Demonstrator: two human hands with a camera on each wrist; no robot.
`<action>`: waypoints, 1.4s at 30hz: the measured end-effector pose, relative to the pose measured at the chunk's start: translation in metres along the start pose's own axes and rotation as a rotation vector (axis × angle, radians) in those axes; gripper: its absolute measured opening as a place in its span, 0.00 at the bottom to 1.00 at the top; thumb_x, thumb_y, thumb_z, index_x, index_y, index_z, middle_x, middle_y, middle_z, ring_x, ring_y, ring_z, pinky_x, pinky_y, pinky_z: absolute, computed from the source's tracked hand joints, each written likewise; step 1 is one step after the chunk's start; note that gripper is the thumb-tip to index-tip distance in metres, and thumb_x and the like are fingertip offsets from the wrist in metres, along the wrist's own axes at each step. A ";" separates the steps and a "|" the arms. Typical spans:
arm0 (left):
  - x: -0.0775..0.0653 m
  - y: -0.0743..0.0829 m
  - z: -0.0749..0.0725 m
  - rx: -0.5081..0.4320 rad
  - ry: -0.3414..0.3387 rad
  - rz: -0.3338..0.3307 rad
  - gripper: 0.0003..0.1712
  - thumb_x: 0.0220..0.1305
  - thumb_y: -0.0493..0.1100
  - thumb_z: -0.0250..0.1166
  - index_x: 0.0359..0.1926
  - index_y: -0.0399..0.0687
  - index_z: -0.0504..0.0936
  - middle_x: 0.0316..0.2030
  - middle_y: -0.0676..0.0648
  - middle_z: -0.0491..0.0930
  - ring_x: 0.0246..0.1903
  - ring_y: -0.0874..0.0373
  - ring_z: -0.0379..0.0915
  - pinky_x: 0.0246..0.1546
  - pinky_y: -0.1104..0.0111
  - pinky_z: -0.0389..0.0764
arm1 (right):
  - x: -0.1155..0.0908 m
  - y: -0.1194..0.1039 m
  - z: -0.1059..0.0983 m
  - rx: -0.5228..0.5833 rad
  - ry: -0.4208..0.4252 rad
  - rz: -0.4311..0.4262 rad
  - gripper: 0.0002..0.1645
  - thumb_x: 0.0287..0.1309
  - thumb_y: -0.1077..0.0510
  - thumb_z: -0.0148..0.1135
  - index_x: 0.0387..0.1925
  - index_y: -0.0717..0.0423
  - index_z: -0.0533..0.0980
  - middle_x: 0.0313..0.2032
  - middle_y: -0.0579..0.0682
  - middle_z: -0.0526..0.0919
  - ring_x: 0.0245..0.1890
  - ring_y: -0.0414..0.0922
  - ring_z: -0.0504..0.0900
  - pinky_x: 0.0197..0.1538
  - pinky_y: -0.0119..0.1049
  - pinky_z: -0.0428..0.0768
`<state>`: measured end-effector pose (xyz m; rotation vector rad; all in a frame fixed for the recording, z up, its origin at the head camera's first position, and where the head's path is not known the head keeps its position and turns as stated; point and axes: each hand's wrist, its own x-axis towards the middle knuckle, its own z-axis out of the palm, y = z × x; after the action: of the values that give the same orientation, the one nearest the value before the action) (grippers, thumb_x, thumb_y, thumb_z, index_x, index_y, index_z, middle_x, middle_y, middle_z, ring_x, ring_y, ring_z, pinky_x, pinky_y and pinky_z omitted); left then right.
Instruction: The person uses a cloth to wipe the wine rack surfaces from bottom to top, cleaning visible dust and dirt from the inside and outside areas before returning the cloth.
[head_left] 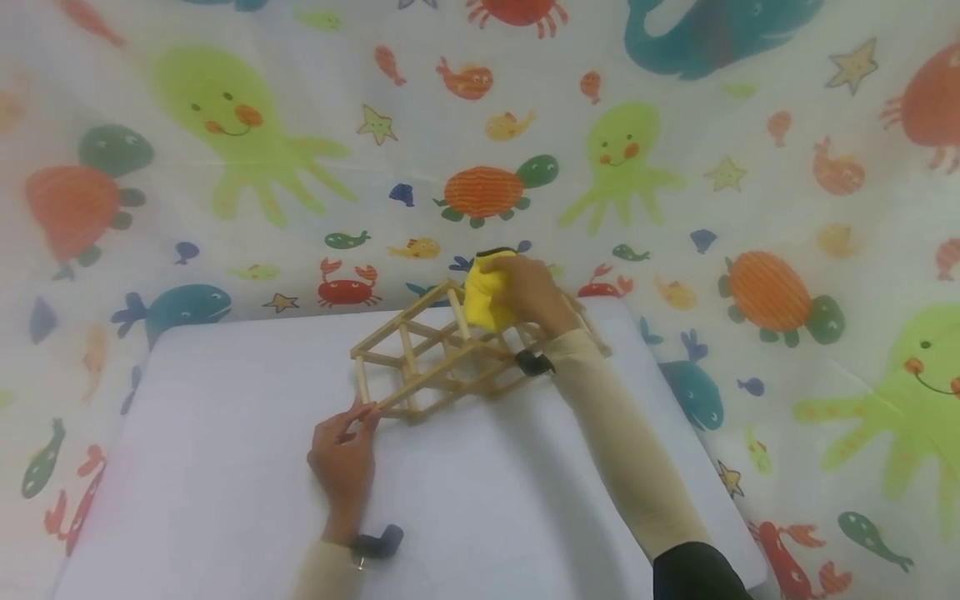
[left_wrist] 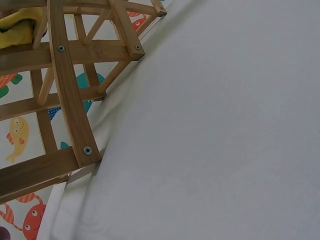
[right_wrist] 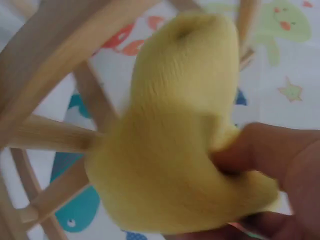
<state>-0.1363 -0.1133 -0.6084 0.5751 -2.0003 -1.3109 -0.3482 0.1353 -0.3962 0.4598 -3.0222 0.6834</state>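
Note:
A slatted wooden rack (head_left: 408, 392) with round dowels stands tilted toward the back of the white table. My left hand (head_left: 345, 454) pinches its near left corner between thumb and fingers. In the left wrist view, screw heads show on the rack's slats (left_wrist: 70, 95), but that hand is almost wholly out of frame. My right hand (head_left: 528, 292) grips a bunched yellow cloth (head_left: 487, 296) with a dark edge, above the rack's far right part. The right wrist view shows the thumb pressed into the cloth (right_wrist: 165, 160), close beside blurred wooden bars (right_wrist: 55, 60).
The white tabletop (head_left: 225, 467) spreads in front of and left of the rack. Behind it hangs a curtain (head_left: 300, 192) printed with sea animals. Dark straps with small devices (head_left: 378, 542) are worn on both wrists.

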 end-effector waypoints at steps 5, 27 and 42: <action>-0.001 0.000 0.000 0.004 0.001 0.017 0.13 0.57 0.46 0.83 0.44 0.54 0.95 0.39 0.46 0.91 0.41 0.79 0.73 0.39 0.87 0.72 | -0.002 0.002 0.002 0.039 0.057 0.031 0.33 0.57 0.63 0.67 0.66 0.45 0.80 0.59 0.55 0.87 0.49 0.57 0.83 0.57 0.52 0.82; -0.001 0.004 -0.001 0.056 -0.006 0.009 0.14 0.59 0.47 0.82 0.47 0.55 0.94 0.46 0.48 0.93 0.44 0.54 0.86 0.40 0.88 0.72 | -0.025 0.012 0.001 -0.135 -0.239 -0.102 0.30 0.58 0.56 0.74 0.62 0.32 0.83 0.57 0.42 0.88 0.45 0.47 0.81 0.52 0.43 0.80; 0.000 0.000 -0.002 0.041 -0.013 0.020 0.15 0.58 0.49 0.82 0.47 0.59 0.94 0.48 0.52 0.92 0.46 0.66 0.84 0.42 0.86 0.74 | -0.047 -0.007 -0.024 0.206 -0.058 -0.073 0.27 0.56 0.57 0.72 0.58 0.32 0.84 0.56 0.45 0.86 0.45 0.50 0.80 0.45 0.45 0.84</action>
<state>-0.1352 -0.1149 -0.6080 0.5653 -2.0431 -1.2669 -0.3029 0.1520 -0.3750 0.6010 -2.9831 0.9986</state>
